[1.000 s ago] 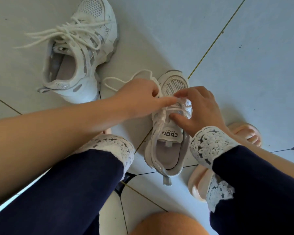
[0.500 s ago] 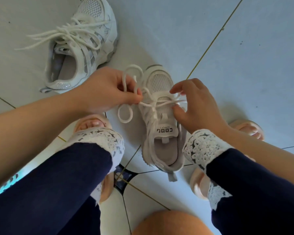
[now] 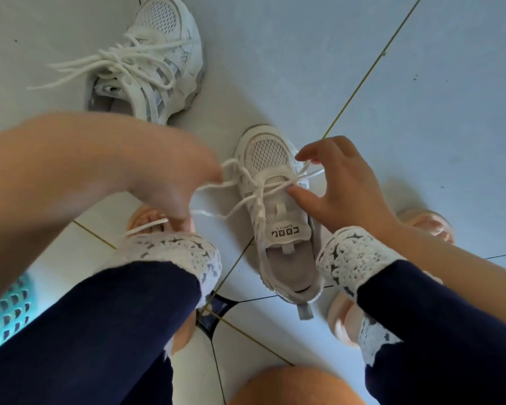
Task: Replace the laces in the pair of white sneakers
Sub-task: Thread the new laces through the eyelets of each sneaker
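A white mesh sneaker [image 3: 278, 229] stands on the tiled floor between my feet, toe pointing away. Its white lace [image 3: 240, 185] runs loosely across the eyelets and out to the left. My left hand [image 3: 170, 176], blurred, grips that lace left of the shoe; a lace end shows below the hand. My right hand [image 3: 336, 188] sits at the shoe's right side, fingers curved, thumb pressed on the lace crossing near the tongue. The second white sneaker [image 3: 155, 62] lies at the upper left with loose laces spilling to the left.
My legs in dark blue trousers with white lace cuffs [image 3: 351, 258] frame the shoe. Peach slippers [image 3: 430, 226] are on my feet at either side. A teal perforated basket [image 3: 6, 314] shows at the left edge. A bare knee [image 3: 289, 387] sits at the bottom.
My left hand has pulled the lace down and to the left, drawing it out of the loops it showed before. The right hand has stayed at the shoe's right side, fingers spread wider.
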`<state>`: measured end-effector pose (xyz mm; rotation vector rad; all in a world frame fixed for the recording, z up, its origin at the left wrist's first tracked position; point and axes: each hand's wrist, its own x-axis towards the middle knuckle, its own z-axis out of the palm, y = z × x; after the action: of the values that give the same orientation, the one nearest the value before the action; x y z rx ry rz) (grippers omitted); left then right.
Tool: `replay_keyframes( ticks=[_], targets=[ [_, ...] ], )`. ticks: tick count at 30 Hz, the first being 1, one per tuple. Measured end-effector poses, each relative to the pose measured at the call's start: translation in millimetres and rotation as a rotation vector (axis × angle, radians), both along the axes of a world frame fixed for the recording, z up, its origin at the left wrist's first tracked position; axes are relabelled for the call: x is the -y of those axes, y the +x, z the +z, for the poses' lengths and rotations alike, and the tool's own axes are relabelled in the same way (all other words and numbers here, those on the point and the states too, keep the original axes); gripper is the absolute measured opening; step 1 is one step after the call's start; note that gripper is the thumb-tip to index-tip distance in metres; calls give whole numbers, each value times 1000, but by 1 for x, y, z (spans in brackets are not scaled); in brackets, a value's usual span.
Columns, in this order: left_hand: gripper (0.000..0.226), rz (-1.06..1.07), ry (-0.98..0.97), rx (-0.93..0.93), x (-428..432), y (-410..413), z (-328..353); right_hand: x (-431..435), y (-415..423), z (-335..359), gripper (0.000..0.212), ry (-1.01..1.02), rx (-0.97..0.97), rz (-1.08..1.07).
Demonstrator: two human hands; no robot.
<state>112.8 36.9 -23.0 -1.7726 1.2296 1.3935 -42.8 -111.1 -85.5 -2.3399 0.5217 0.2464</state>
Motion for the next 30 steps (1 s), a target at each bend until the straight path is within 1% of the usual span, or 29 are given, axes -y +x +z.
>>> replay_keyframes(
  ticks=[1, 2, 3, 4, 6, 7, 8, 9, 11, 13, 15, 18, 20, 22, 23, 24, 26, 27, 30],
  targets=[
    [86, -8, -66, 58, 4, 3, 4, -1, -1, 0, 38, 3, -6, -2],
    [91, 13, -144, 95, 8, 5, 8, 0, -1, -1, 39, 4, -13, -4],
    [89, 84, -242, 112, 12, 5, 12, 0, -1, -1, 40, 2, -20, -5],
    [81, 183, -358, 103, 16, 3, 13, 1, -1, -1, 41, 0, -27, -4],
    [48, 355, -630, 47, 22, -6, 10, 1, -1, -2, 42, 0, -36, 6],
    [31, 416, -714, 8, 24, -11, 6, 1, -1, -2, 42, -2, -38, 11],
    [20, 477, -752, -31, 26, -15, 2, 1, -1, -2, 42, 2, -39, 12],
    [14, 527, -759, -51, 26, -19, -5, 1, -1, -3, 44, 13, -41, 5],
    [7, 554, -750, -13, 24, -30, -21, 2, -2, -3, 48, 44, -50, -41],
    [12, 559, -730, 40, 21, -40, -37, 2, -3, -4, 51, 62, -68, -93],
    [15, 587, -710, 26, 18, -47, -45, 2, -5, -5, 51, 59, -82, -106],
    [12, 616, -761, -3, 9, -45, -46, 2, -6, -5, 51, 56, -80, -91],
    [10, 559, -783, 31, 0, -43, -47, 2, -5, -5, 52, 57, -85, -88],
    [23, 497, -793, 83, -6, -45, -48, 2, -5, -4, 51, 52, -89, -87],
    [26, 464, -820, 107, -6, -48, -47, 1, -5, -4, 50, 51, -86, -88],
    [25, 397, -865, 131, -5, -50, -47, 1, -5, -4, 50, 52, -82, -88],
    [15, 235, -903, 169, -1, -52, -46, 0, -6, -4, 47, 53, -78, -87],
    [12, 217, -907, 181, -1, -51, -45, 1, -6, -4, 47, 52, -78, -86],
    [10, 326, -879, 144, -11, -40, -41, 4, -7, -3, 46, 33, -66, -91]
  ],
)
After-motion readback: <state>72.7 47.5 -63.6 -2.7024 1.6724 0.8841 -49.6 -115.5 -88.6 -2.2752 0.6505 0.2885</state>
